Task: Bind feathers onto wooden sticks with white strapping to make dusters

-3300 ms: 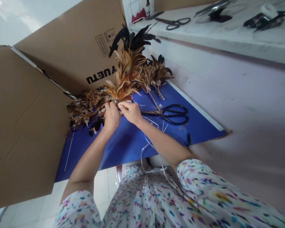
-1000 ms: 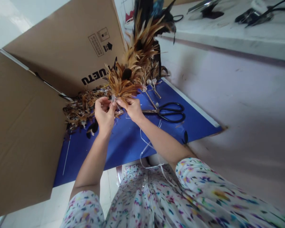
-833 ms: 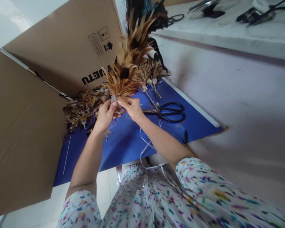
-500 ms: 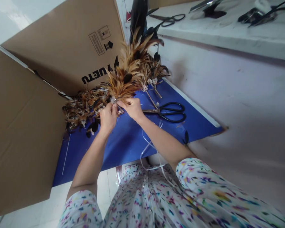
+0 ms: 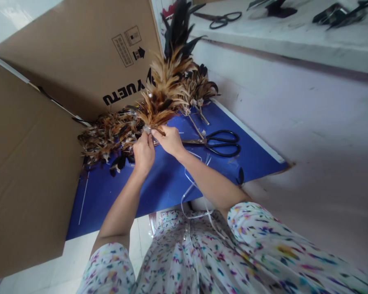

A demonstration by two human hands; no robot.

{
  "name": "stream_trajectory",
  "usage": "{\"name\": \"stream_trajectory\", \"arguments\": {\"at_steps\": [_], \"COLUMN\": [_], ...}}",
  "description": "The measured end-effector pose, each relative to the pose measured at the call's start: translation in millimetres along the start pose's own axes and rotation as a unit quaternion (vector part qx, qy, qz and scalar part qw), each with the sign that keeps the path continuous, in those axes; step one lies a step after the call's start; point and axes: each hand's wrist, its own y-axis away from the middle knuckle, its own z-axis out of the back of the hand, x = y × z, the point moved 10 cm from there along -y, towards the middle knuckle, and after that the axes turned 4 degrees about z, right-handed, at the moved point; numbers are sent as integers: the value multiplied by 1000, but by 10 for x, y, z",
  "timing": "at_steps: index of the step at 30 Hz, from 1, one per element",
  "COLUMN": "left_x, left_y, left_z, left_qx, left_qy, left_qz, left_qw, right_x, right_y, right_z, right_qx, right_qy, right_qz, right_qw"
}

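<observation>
A tall bundle of brown feathers with dark tips (image 5: 165,90) points away from me over the blue board (image 5: 165,179). At its pale lower end, my left hand (image 5: 144,152) is closed in a pinch. Close beside it my right hand (image 5: 169,141) grips the base of the bundle between thumb and fingers. Scissors with black loop handles (image 5: 222,143) lie just right of my right hand. Loose brown feathers (image 5: 107,136) are heaped left of the bundle. A pale ribbon (image 5: 187,196) trails down over the board's near edge.
Cardboard panels (image 5: 27,163) stand at the left and back. More feather bunches with stems (image 5: 199,87) lie behind the scissors. On the white ledge (image 5: 263,45) at the upper right are a second pair of scissors (image 5: 222,19) and dark clips.
The feather bundle has turned slightly, its dark tips now spread and leaning left. My left hand has shifted a little to the right. The view has moved slightly.
</observation>
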Motion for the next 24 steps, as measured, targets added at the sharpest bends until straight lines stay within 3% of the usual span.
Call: {"name": "stream_trajectory", "arguments": {"at_steps": [12,20,24], "left_x": [68,-7,-6], "left_y": [1,24,57], "left_z": [123,68,68], "left_qx": [1,-27,-42], "left_qy": [60,-7,8], "left_qz": [15,-27,-26], "left_qw": [998,999,999], "right_x": [-146,-96,-64], "right_y": [-6,22,16], "right_z": [-102,-12,-27], "right_qx": [16,-2,5], "right_qy": [-66,40,25], "right_qz": [-1,-30,-23], "right_qw": [998,999,999]}}
